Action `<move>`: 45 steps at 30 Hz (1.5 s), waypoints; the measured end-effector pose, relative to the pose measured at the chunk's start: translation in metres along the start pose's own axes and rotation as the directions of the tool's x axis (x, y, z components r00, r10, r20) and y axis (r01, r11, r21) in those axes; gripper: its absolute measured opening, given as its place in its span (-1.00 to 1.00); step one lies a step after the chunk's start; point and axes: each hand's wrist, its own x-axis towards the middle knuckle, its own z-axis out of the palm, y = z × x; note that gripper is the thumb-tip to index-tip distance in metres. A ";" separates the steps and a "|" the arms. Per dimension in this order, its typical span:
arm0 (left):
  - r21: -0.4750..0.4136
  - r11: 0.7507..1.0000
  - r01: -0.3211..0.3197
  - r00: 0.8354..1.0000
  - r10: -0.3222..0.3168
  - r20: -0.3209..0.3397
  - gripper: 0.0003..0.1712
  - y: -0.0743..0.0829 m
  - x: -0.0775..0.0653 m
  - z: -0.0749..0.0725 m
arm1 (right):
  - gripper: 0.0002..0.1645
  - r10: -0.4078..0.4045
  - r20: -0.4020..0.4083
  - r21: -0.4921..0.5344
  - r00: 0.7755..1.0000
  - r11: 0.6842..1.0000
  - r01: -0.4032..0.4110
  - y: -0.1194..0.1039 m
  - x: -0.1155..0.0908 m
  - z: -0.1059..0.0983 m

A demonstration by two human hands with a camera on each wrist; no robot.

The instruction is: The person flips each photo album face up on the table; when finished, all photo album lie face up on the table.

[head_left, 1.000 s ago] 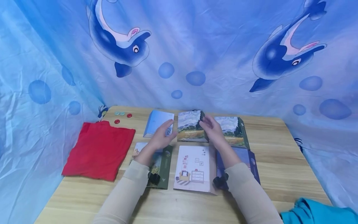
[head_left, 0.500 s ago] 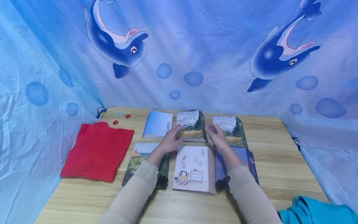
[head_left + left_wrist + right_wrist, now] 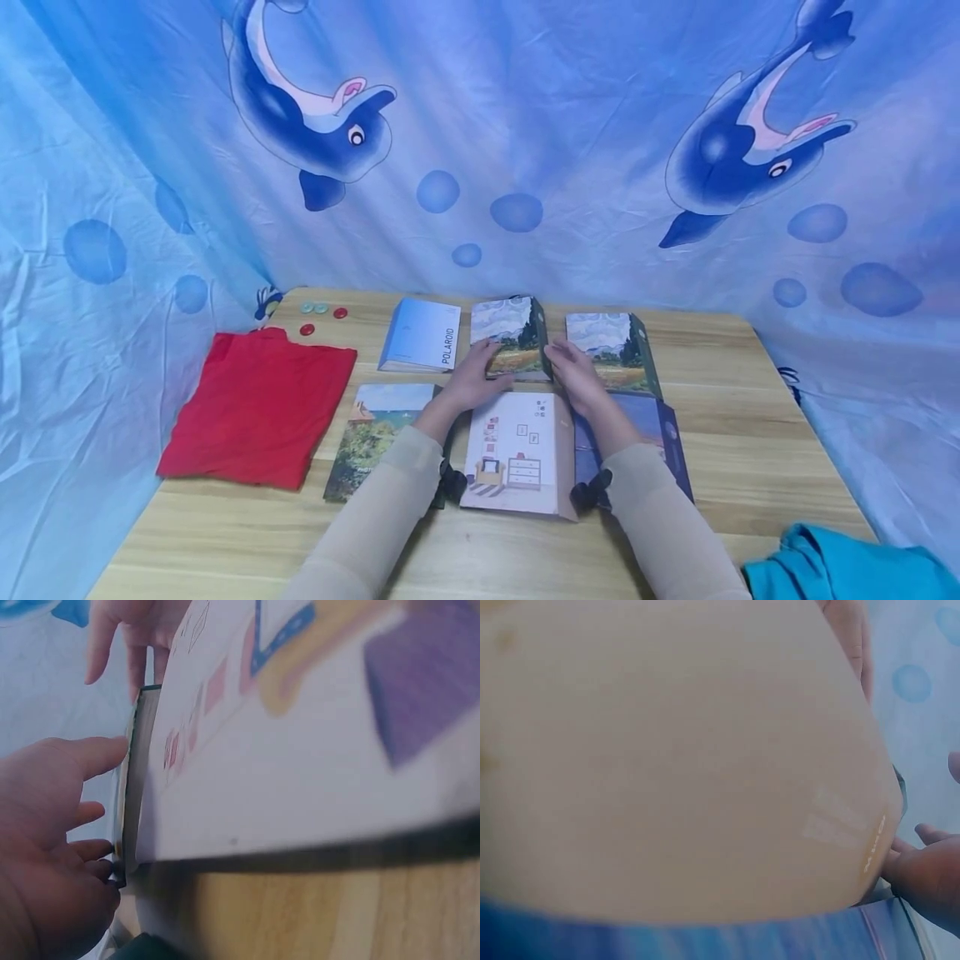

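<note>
At the back middle lies a photo album [image 3: 510, 333] with a painted field and cypress on its cover. My left hand [image 3: 474, 379] is at its left front corner, fingers over the cover and thumb along the front edge; in the left wrist view that thumb [image 3: 105, 755] reaches the edge. My right hand [image 3: 576, 372] is at the album's right side, fingertips right at its spine, by a matching landscape album [image 3: 617, 346]. In front, between my wrists, lies a white album [image 3: 510, 458] with a drawn chair and drawers. It hides much of both wrist views.
A blue POLAROID album [image 3: 422, 333] lies back left, a garden-painting album [image 3: 378, 437] front left, and a purple-blue album [image 3: 637, 425] front right. Left are a red cloth [image 3: 258, 408] and several small discs [image 3: 307, 330]. A teal cloth [image 3: 847, 567] lies at the right front corner.
My left hand has moved right, from near the POLAROID album to the middle landscape album. My right hand has come down slightly along that album's right edge. The albums stay in place.
</note>
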 end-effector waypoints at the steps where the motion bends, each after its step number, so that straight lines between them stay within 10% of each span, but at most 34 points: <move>1: -0.001 1.000 0.002 1.000 -0.002 0.003 -0.12 0.000 -0.001 0.000 | -0.17 0.003 0.001 0.006 1.000 1.000 -0.003 0.001 0.000 0.000; 11: 0.014 1.000 0.010 1.000 -0.010 0.015 -0.09 -0.011 0.000 -0.005 | -0.21 -0.008 -0.049 -0.129 0.999 0.992 0.002 0.003 0.002 0.004; 21: -0.059 0.996 0.062 0.998 -0.063 -0.018 -0.14 -0.009 0.001 -0.005 | -0.33 0.035 -0.052 0.070 0.998 0.997 -0.031 -0.005 0.004 0.012; 36: -0.155 0.985 0.073 0.996 -0.080 -0.037 -0.14 0.005 0.006 0.009 | -0.19 -0.024 -0.013 0.022 1.000 0.999 0.025 -0.029 -0.007 0.009; 45: -0.458 0.889 -0.014 0.999 -0.003 -0.037 -0.08 0.018 0.009 0.013 | -0.31 -0.138 -0.023 -0.059 0.990 0.989 0.136 -0.049 -0.019 0.019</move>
